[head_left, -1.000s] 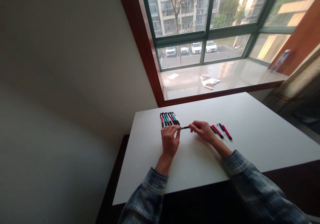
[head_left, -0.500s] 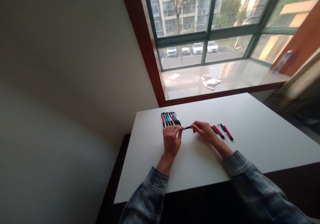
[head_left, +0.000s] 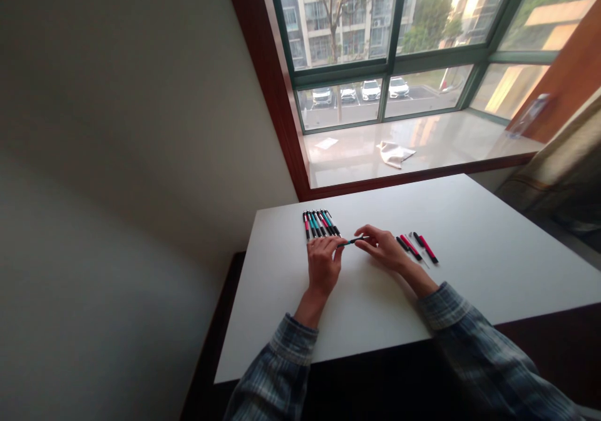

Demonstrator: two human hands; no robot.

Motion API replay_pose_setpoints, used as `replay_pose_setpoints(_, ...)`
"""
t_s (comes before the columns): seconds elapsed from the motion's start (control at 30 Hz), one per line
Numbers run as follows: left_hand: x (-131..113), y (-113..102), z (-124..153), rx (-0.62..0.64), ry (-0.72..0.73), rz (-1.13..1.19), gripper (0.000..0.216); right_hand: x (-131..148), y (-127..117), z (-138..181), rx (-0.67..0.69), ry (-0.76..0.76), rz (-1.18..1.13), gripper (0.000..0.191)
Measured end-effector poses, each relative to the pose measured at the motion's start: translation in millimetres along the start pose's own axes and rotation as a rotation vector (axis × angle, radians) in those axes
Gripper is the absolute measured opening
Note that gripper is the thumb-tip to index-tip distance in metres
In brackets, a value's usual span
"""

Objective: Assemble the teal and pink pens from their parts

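Observation:
My left hand (head_left: 323,262) and my right hand (head_left: 384,245) hold one thin teal and black pen (head_left: 353,240) between them, each pinching an end, just above the white table (head_left: 469,252). A tight row of several pens (head_left: 319,223) in pink, teal and black lies just beyond my left hand. A few more pens (head_left: 416,247), black and pink, lie to the right of my right hand.
A stone window sill (head_left: 446,139) behind the table carries a crumpled white cloth (head_left: 394,153) and a slip of paper (head_left: 325,143). A bare wall stands at the left. A cushioned seat (head_left: 558,176) is at the right.
The pen's right end shows a little more between the hands, and my right hand's fingers have shifted slightly along it. Both hands stay in the same place.

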State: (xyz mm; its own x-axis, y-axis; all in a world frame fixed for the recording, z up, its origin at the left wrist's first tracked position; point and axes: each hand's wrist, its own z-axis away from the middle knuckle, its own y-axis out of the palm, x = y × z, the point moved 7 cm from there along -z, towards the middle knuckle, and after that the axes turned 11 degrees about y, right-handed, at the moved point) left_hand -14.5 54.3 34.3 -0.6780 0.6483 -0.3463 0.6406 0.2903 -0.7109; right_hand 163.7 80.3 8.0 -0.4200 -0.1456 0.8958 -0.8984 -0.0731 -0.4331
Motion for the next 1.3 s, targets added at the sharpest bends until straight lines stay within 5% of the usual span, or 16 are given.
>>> replay_pose_setpoints(0.9, 4, -1, -1, -0.045, 0.004, 0.079, 0.017, 12, -8, 4, -0.128, -0.148, 0.036, 0.030)
replay_pose_setpoints(1.13, 5, -2, 0, -0.057, -0.011, 0.069, 0.016, 19, -9, 5, -0.125, -0.202, 0.016, 0.016)
replay_pose_setpoints(1.3, 5, 0, 0, -0.043, 0.012, 0.086, 0.017, 12, -9, 3, -0.149, -0.156, 0.078, 0.034)
